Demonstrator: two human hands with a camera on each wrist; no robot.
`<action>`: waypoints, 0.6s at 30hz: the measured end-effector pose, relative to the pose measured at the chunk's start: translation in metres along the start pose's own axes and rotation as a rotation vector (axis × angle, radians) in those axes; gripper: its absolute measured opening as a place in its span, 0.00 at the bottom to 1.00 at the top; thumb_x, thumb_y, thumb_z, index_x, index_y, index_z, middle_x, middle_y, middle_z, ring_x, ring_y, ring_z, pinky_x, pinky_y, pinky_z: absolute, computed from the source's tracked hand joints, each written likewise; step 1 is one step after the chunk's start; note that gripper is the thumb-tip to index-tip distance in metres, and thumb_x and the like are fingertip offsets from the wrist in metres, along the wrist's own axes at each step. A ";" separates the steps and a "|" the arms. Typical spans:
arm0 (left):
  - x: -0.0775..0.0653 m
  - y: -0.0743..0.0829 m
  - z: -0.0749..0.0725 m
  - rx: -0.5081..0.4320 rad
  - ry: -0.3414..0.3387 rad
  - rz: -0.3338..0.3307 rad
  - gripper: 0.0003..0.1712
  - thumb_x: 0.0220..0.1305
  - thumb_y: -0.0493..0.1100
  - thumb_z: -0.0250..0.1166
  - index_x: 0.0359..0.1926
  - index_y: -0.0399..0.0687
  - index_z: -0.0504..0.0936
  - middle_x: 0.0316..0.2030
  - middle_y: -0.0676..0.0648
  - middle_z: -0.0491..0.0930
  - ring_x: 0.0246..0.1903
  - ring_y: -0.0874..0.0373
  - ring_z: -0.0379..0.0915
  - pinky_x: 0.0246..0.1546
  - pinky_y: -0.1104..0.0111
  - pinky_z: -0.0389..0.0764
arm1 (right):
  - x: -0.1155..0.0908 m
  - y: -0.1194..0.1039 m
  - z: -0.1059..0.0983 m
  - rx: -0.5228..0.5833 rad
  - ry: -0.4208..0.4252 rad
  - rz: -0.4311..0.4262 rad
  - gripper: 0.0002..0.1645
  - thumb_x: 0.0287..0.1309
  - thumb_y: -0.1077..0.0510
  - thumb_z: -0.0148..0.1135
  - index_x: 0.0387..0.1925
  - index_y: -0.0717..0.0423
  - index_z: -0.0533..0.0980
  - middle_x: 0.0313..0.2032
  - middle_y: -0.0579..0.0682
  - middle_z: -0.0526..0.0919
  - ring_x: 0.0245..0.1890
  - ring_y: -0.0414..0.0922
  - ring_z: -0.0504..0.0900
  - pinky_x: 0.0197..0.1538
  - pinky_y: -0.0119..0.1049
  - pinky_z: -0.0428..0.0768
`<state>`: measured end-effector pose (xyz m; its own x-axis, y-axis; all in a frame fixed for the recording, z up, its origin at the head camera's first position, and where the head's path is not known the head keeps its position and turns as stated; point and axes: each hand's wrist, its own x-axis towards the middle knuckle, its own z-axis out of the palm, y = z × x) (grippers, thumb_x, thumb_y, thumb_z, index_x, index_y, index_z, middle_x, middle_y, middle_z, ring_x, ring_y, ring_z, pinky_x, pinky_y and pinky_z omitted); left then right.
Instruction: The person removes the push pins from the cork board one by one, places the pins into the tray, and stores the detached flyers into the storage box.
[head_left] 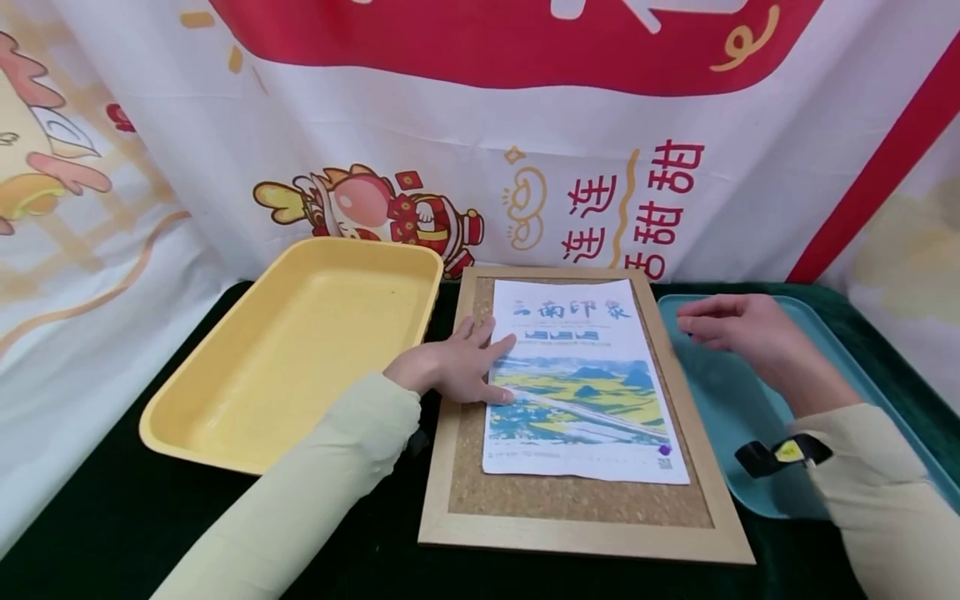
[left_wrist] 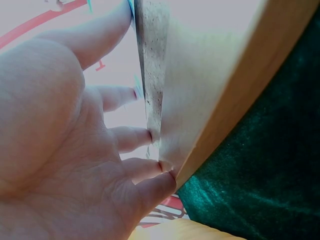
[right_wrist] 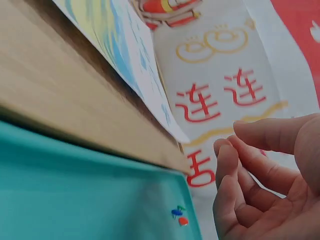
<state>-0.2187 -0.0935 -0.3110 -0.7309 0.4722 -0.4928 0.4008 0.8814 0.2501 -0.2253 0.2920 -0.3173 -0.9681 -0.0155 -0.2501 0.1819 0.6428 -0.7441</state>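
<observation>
A sheet of paper (head_left: pixel 581 333) printed with a landscape lies on a cork board (head_left: pixel 577 502) in a wooden frame. A purple push pin (head_left: pixel 664 450) sits near the sheet's lower right corner. My left hand (head_left: pixel 461 367) rests with spread fingers across the sheet's left edge and the board's frame (left_wrist: pixel 195 85). Over the far left part of the blue tray (head_left: pixel 780 492) hovers my right hand (head_left: pixel 738 325), thumb and fingers bent toward each other. Nothing shows between its fingertips in the right wrist view. A blue push pin (right_wrist: pixel 176 213), a green pin (right_wrist: pixel 181 208) and a red pin (right_wrist: pixel 183 221) lie in the tray.
A yellow tray (head_left: pixel 300 358) stands left of the board. Dark green cloth (head_left: pixel 375 533) covers the table. Behind everything hangs a white and red printed cloth (head_left: pixel 420 117). A black wrist strap (head_left: pixel 757 459) shows at the right sleeve.
</observation>
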 end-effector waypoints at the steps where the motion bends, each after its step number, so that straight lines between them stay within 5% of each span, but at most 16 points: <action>1: 0.001 0.000 0.000 0.001 -0.001 0.000 0.53 0.76 0.67 0.58 0.88 0.61 0.40 0.87 0.43 0.25 0.85 0.40 0.16 0.84 0.43 0.38 | -0.004 -0.001 0.001 -0.005 -0.005 -0.008 0.40 0.73 0.36 0.62 0.75 0.54 0.71 0.72 0.61 0.73 0.64 0.55 0.75 0.60 0.43 0.79; 11: 0.000 0.001 0.000 0.006 -0.004 -0.001 0.53 0.76 0.67 0.59 0.88 0.61 0.40 0.87 0.43 0.25 0.85 0.40 0.15 0.84 0.42 0.37 | -0.038 -0.005 0.012 -0.076 -0.042 -0.075 0.33 0.74 0.41 0.65 0.71 0.53 0.76 0.69 0.60 0.76 0.63 0.53 0.73 0.52 0.38 0.79; 18: 0.001 0.000 0.000 0.009 -0.004 -0.002 0.53 0.76 0.68 0.59 0.88 0.61 0.40 0.87 0.43 0.25 0.85 0.40 0.16 0.85 0.43 0.37 | -0.054 -0.002 0.023 -0.109 -0.111 -0.128 0.26 0.68 0.47 0.72 0.62 0.54 0.83 0.54 0.55 0.89 0.51 0.49 0.82 0.49 0.37 0.81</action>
<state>-0.2190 -0.0928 -0.3114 -0.7294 0.4702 -0.4969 0.4043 0.8822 0.2413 -0.1694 0.2743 -0.3162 -0.9561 -0.1830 -0.2288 0.0329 0.7090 -0.7045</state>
